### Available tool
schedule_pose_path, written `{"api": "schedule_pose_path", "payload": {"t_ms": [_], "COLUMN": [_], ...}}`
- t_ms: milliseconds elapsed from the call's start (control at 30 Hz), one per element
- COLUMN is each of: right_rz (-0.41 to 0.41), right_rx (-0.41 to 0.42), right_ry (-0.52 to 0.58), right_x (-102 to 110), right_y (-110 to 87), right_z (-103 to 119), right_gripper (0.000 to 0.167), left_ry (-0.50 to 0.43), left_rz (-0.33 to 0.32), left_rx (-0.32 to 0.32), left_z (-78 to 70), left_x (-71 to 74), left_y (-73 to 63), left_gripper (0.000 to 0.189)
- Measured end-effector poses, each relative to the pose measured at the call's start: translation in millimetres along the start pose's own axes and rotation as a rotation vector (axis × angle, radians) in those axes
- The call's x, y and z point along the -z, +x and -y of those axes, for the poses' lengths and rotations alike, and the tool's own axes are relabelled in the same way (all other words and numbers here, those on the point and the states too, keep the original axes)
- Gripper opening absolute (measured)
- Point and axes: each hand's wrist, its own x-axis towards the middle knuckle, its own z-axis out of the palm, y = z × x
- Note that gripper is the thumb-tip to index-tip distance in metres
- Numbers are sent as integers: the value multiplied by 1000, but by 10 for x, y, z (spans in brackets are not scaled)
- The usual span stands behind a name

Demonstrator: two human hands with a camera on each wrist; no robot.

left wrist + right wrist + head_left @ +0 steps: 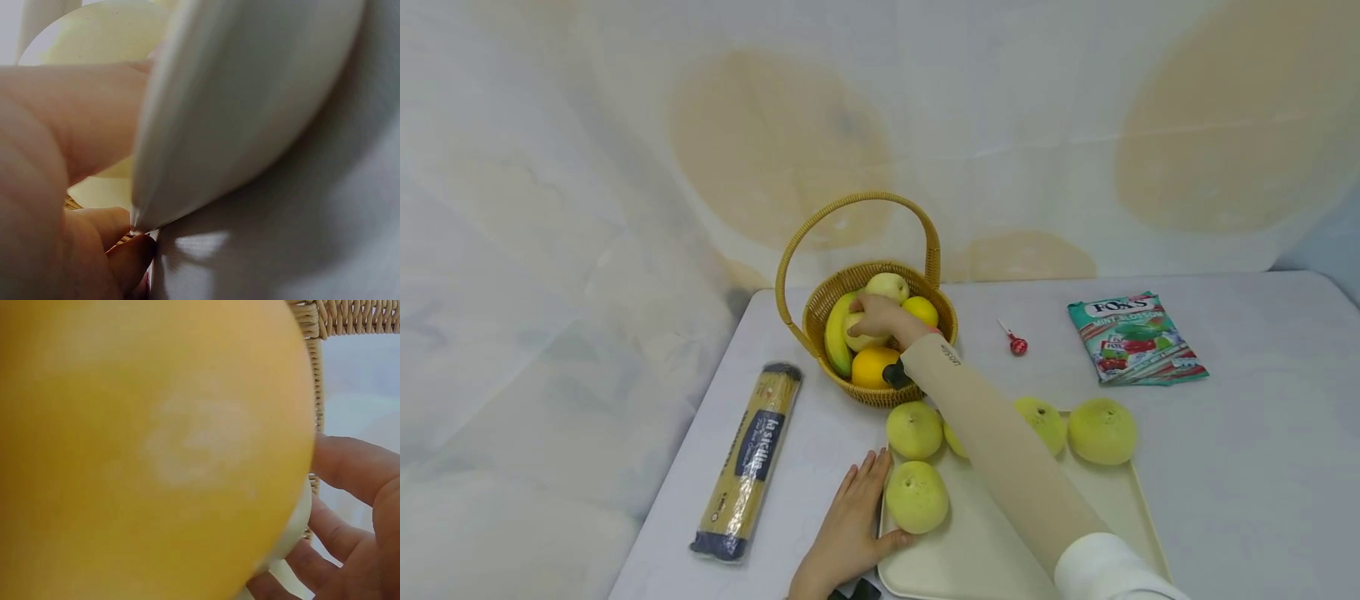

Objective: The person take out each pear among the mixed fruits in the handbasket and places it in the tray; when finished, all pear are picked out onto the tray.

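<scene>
My right hand (pixel 883 318) reaches into the wicker basket (pixel 880 398), fingers curled round a pale yellow-green apple (pixel 862 335). Beside that apple are a banana (pixel 837 337), another pale apple (pixel 889 286), a yellow fruit (pixel 921 311) and a round orange-yellow fruit (pixel 872 368). This last fruit (pixel 156 444) fills most of the right wrist view and partly hides the held apple. My left hand (pixel 848 525) lies along the left edge of the cream tray (pixel 1000 554), fingers straight. Its thumb reaches over the rim, close to a yellow-green pomelo (pixel 917 497).
More pomelos (pixel 1102 431) sit along the tray's far side, partly behind my right forearm. A pasta pack (pixel 748 462) lies to the left. A red lollipop (pixel 1017 344) and a green candy bag (pixel 1138 340) lie at the back right. The basket's tall handle (pixel 857 198) arches above it.
</scene>
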Motion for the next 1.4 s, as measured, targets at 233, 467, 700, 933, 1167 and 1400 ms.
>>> {"api": "schedule_pose_path", "payload": {"t_ms": [233,467,700,933,1167,1400], "right_rz": [49,59,17,-18,-58,-120], "right_rx": [-43,-24,5,21,71,164], "right_ry": [108,183,148,143,86,3], "right_x": [-43,-58,-50,-59,-50,-3], "right_y": [35,19,28,21,37,7], "right_z": [-104,-126,-123,-132,-149,-43], "right_gripper": [59,63,64,67,75,76], "left_ry": [-3,18,24,14,20,7], "left_rz": [-4,-24,-47,-26,-27,-19], "left_rx": [-4,-25,-39,-20,-33,-19], "left_z": [-8,-15,-10,-15,-17,-14], "left_x": [-6,13,10,3,-10,12], "left_y": [-6,-10,-26,-22,-26,-14], "left_gripper": [104,103,103,104,103,104]}}
